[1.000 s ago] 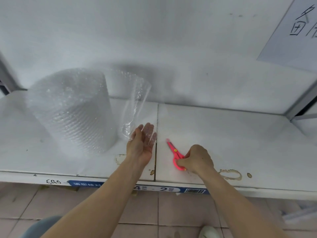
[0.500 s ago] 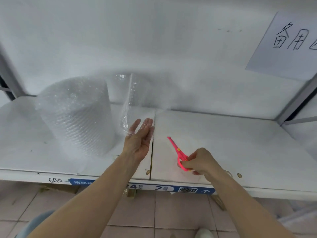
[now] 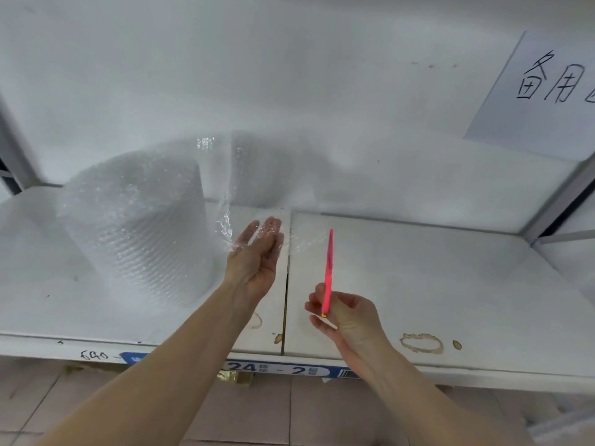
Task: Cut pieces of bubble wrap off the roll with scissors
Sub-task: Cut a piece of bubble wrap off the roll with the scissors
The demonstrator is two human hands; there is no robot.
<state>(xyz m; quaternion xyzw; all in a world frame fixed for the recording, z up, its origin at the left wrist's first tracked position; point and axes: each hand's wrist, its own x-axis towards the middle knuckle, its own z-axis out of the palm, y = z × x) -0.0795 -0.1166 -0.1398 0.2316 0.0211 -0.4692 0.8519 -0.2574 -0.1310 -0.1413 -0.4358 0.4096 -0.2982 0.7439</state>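
**Loose end of bubble wrap in the left hand, pink scissors in the right**

A roll of bubble wrap is standing upright on the left part of a white shelf, near the back wall. A loose, clear sheet is trailing off the roll to the right, rising behind it and curving down toward the person's left hand. That hand is reaching forward with the palm turned inward and the fingers nearly straight, and the lower edge of the sheet is lying against them; whether the thumb is pinching the film cannot be told through the glare.

The right hand is hovering above the shelf, just right of the seam between the two shelf panels, with fingers and thumb curling round the handle end of pink scissors. The scissors are being seen edge-on, blades together and pointing away from the person, close to the sheet's edge but apart from it.

A paper sign with handwritten characters is hanging on the wall at the upper right. A blue label strip reading "24 - 2" is running along the shelf's front edge, and brown ring stains are marking the surface near the right forearm.
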